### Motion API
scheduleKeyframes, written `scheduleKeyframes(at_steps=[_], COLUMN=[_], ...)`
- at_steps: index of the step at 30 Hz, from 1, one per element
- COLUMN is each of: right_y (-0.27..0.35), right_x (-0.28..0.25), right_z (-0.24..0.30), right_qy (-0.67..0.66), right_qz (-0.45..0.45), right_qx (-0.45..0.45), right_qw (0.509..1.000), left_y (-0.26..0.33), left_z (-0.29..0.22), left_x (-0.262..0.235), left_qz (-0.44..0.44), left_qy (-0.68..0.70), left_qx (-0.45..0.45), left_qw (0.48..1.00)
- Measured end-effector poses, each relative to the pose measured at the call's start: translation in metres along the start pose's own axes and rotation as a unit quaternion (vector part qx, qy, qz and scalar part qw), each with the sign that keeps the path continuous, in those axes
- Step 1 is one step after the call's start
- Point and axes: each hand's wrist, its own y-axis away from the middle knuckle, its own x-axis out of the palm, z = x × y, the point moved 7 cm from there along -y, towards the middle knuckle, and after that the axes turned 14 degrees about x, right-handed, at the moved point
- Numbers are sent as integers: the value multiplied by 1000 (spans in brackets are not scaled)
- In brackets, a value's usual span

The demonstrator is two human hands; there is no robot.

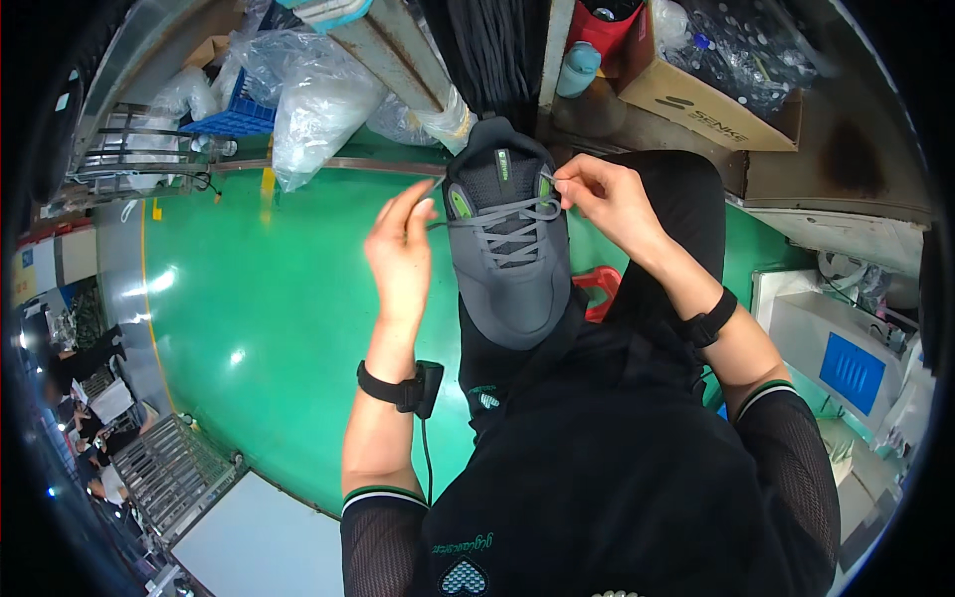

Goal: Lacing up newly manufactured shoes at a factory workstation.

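Note:
A grey sneaker [510, 298] with green eyelet patches lies in front of me, toe toward my body. Its grey shoelace [512, 237] criss-crosses over the tongue [504, 169], with a loose loop at the right side. On the shoe's left, my left hand [401, 234] is closed, thumb and fingers together at a length of lace beside the collar. My right hand [607, 199] pinches the lace at the top right eyelet between thumb and fingertips. Black bands circle both my forearms.
Clear plastic bags [323, 104] hang at the upper left beside a rusty metal post [393, 55]. A cardboard box [711, 109] of small plastic-wrapped items and a light blue bottle [579, 70] stand upper right. A red plastic piece [599, 289] shows beside the shoe, above the green floor [249, 298].

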Motion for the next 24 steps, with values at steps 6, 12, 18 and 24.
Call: scheduleKeyframes(at_steps=[6, 12, 18, 24], right_y=[-5, 11, -12, -30], right_x=[-4, 25, 21, 45], right_z=[3, 55, 64, 74], right_qy=[130, 426, 491, 510], right_qz=[-23, -134, 50, 220], right_qx=[26, -303, -393, -481], right_qw=[991, 842, 776, 678], left_y=[5, 10, 4, -10], left_z=[5, 1, -17, -42], left_x=[25, 11, -5, 7], left_qz=[-9, 4, 11, 83], left_qy=[93, 41, -125, -239], left_qx=[-67, -112, -32, 141], left_qw=[993, 993, 992, 957])
